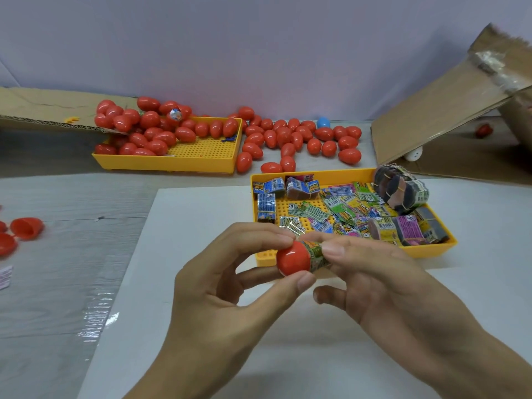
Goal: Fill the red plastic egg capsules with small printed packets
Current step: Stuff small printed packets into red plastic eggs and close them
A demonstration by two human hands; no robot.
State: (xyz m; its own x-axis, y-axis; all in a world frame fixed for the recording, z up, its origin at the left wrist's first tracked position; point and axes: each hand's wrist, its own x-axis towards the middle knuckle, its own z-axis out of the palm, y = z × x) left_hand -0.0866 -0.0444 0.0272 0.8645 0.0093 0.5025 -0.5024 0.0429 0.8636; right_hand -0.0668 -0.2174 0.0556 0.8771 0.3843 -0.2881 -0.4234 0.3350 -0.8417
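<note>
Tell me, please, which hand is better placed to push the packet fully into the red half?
The right hand: its fingertips pinch the rolled green printed packet, while the left hand grips the red plastic egg half.

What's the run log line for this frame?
left hand: holds red capsule half | right hand: pushes rolled packet in | packet part way | packet tray behind

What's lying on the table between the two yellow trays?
In the head view, loose red egg capsules lie on the table between the far yellow tray and the near packet tray.
</note>
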